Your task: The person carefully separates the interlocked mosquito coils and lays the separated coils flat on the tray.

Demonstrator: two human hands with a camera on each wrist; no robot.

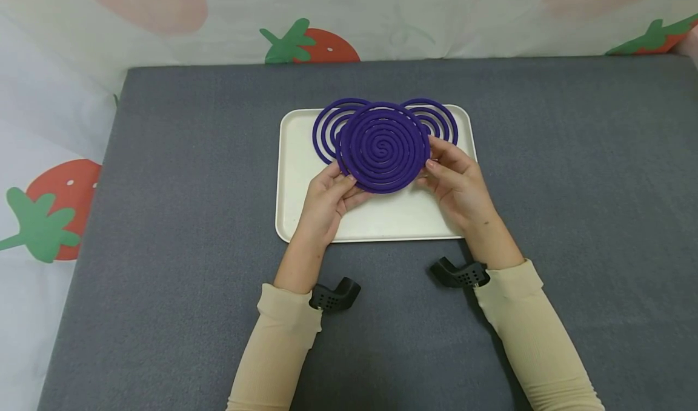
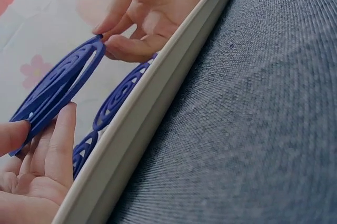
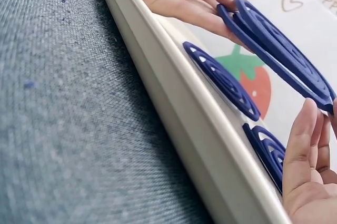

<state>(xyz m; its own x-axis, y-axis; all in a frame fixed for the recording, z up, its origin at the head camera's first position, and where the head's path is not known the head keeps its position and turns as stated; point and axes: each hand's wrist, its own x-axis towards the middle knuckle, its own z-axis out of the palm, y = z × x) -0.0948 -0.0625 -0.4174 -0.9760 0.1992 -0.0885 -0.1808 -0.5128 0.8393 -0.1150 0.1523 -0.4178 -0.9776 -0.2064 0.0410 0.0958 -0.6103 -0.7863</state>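
Between both hands is a purple double mosquito coil point(image 1: 383, 147), a tightly wound round disc raised above the white tray point(image 1: 305, 208). My left hand point(image 1: 329, 199) pinches its lower left edge, thumb on top and fingers beneath. The right hand point(image 1: 457, 183) grips its right edge between thumb and fingers. From the side, in the left wrist view, a gap shows between layers of the held coil point(image 2: 63, 79). Behind it, a loose single coil point(image 1: 316, 135) lies at the tray's back left and another loose coil point(image 1: 454, 123) at the back right, both partly hidden.
A grey cloth point(image 1: 180, 229) covers the table under the tray. Behind the table hangs a pale curtain point(image 1: 480, 20) printed with fruit. Black wrist cameras point(image 1: 338, 294) sit at the cuffs of the cream sleeves point(image 1: 283, 350).
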